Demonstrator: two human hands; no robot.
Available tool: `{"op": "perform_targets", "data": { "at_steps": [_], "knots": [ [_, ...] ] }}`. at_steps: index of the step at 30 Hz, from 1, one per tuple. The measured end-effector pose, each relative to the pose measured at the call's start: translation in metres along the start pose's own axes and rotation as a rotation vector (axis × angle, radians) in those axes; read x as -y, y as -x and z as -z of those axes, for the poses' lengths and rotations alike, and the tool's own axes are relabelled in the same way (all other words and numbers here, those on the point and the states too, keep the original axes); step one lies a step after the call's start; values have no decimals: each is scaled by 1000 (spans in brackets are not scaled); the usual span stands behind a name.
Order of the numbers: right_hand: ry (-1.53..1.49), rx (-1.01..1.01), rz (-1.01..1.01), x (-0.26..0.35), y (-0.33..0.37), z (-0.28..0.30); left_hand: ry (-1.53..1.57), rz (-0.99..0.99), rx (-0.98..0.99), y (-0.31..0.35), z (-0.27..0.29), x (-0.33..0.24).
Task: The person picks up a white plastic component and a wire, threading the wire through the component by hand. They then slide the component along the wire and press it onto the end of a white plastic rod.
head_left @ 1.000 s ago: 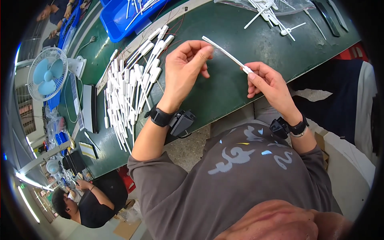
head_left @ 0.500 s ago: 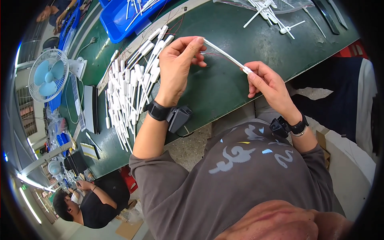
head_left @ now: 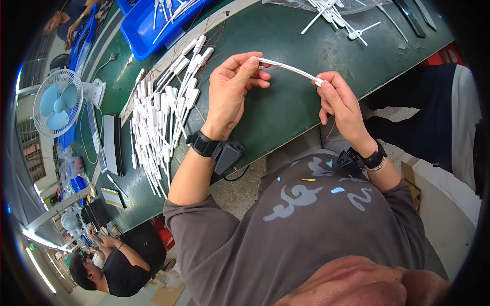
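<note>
A thin white flexible strip (head_left: 292, 68) is stretched between my hands and bows upward over the green bench. My left hand (head_left: 230, 92) pinches its left end between thumb and forefinger, with the other fingers curled. At the other end, my right hand (head_left: 344, 104) grips it where it looks a little thicker. A fine red wire (head_left: 332, 128) hangs below my right hand; a bit of red also shows by the left fingertips. Left of my left hand lies a pile of white long-stemmed pieces with thick rounded ends (head_left: 161, 109).
A blue tray (head_left: 133, 38) with white sticks stands at the far left. More white pieces (head_left: 332, 14) lie on a clear bag at the back. A fan (head_left: 58, 104) and dark bar (head_left: 112, 145) are at left. A co-worker (head_left: 122, 260) sits lower left.
The strip has gone from sloping down to the right to a raised arch. My right hand has risen slightly. A red wire now shows below it. The view has shifted a little.
</note>
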State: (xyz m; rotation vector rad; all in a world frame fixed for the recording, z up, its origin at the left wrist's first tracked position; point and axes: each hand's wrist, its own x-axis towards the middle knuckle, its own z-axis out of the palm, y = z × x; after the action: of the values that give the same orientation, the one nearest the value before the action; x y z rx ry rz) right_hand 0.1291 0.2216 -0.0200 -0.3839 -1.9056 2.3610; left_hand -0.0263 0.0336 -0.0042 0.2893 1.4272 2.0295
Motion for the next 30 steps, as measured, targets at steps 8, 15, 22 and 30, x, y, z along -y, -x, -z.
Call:
{"op": "perform_targets", "data": {
  "at_steps": [8, 15, 22, 30],
  "knots": [
    [153, -31, 30, 1, 4, -10, 154, 19, -159, 4, -12, 5],
    [119, -14, -2, 4, 3, -8, -427, -220, 50, -2, 10, 14],
    [80, 31, -50, 5, 2, -1, -1095, -766, 321, 0, 2, -17],
    [-11, 82, -92, 7, 0, 0, -1112, -794, 240, -1, 7, 0]
  ]
}}
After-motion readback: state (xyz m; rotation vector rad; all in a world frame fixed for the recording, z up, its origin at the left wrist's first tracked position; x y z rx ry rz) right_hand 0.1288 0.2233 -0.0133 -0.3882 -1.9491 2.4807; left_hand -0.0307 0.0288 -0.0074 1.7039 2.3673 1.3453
